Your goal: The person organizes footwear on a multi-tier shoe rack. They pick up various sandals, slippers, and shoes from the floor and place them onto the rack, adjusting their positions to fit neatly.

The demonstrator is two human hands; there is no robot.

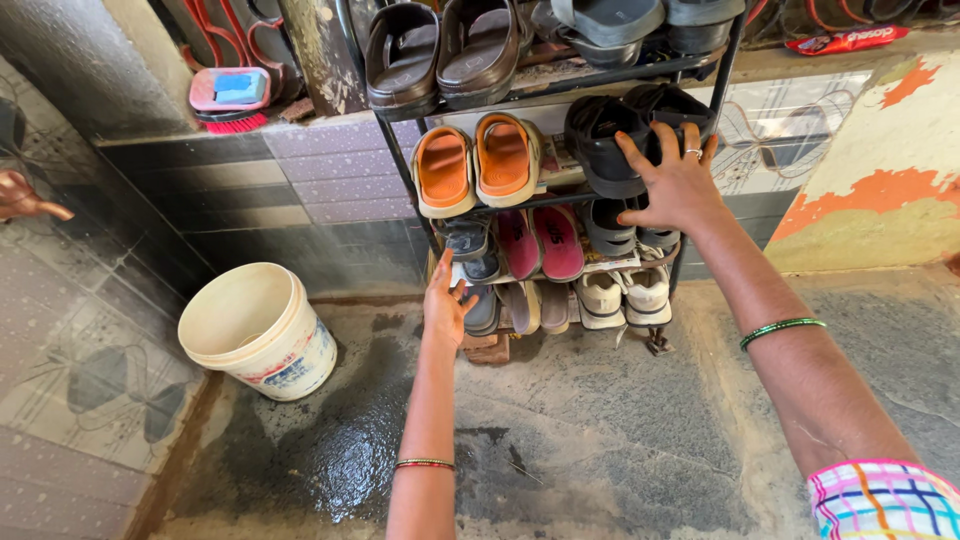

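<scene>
A black metal shoe rack (726, 60) stands against the tiled wall, filled with footwear on several shelves. My right hand (672, 182) is spread open against a pair of black sandals (606, 140) on the second shelf, fingers touching them. My left hand (446, 305) reaches low, fingers apart, touching the rack's left side near dark shoes (466, 244) and a grey slipper (483, 310). Orange sandals (476, 162) sit left of the black pair. Pink slippers (540, 242) and white sneakers (625, 292) lie below. Brown sandals (440, 50) rest on top.
A white plastic bucket (258, 328) stands on the wet stone floor (600, 440) to the left. A pink scrubbing brush (230, 98) lies on the tiled ledge (330, 135). A brick (488, 348) props the rack's foot. A red packet (846, 40) lies top right.
</scene>
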